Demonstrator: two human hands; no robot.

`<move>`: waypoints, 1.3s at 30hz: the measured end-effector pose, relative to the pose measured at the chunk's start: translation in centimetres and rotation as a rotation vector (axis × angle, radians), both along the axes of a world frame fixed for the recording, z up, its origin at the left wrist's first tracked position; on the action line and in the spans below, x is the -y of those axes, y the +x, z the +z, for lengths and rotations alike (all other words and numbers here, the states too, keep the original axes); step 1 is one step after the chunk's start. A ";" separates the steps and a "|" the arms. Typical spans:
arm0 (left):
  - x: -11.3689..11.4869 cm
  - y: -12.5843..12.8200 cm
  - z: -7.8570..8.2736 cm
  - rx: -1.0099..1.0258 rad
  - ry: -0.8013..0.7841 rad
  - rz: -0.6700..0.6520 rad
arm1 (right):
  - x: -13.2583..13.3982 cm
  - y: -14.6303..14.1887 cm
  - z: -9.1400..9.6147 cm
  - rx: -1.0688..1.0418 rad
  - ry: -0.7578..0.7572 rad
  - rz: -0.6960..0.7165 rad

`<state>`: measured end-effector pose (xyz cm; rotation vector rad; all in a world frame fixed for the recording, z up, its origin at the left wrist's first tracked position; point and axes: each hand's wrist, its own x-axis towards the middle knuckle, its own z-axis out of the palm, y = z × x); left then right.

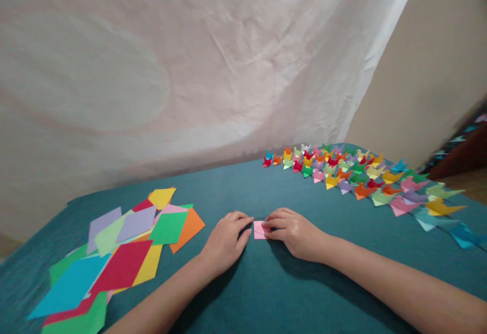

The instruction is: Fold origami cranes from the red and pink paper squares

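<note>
A small folded pink paper (pixel 259 230) lies on the teal tablecloth (pixel 243 283) between my two hands. My left hand (pixel 225 241) rests on the cloth with curled fingers, its fingertips touching the paper's left edge. My right hand (pixel 292 232) presses its fingertips down on the paper's right edge. Most of the paper shows between them.
A loose pile of coloured paper squares (pixel 122 253) lies at the left. Rows of several folded paper cranes (pixel 357 176) fill the right back of the table. A creased white sheet (pixel 171 70) hangs behind, and a beige wall (pixel 429 70) stands at the right.
</note>
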<state>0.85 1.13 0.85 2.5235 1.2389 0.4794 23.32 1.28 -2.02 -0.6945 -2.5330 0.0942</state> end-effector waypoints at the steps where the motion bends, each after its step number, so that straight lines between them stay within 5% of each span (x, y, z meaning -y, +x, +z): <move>1: -0.4 0.2 0.2 0.010 -0.027 -0.015 | 0.0 0.0 0.0 -0.011 -0.011 0.000; 11: -3.5 1.6 -0.3 0.037 -0.174 0.004 | -0.1 0.3 0.0 -0.121 -0.117 0.002; 18: -3.5 1.4 -0.9 0.175 -0.190 0.001 | 0.1 0.0 0.2 -0.247 -0.181 -0.097; 26: -3.2 1.6 -1.2 0.406 -0.419 -0.064 | 0.6 -0.1 0.2 -0.292 -0.393 -0.190; 34: -2.4 1.3 0.8 0.254 -0.329 -0.206 | 0.7 -0.4 0.5 -0.252 -0.413 -0.205; 39: -2.4 0.7 0.7 0.151 -0.260 -0.187 | 0.6 -0.4 0.4 -0.231 -0.388 -0.195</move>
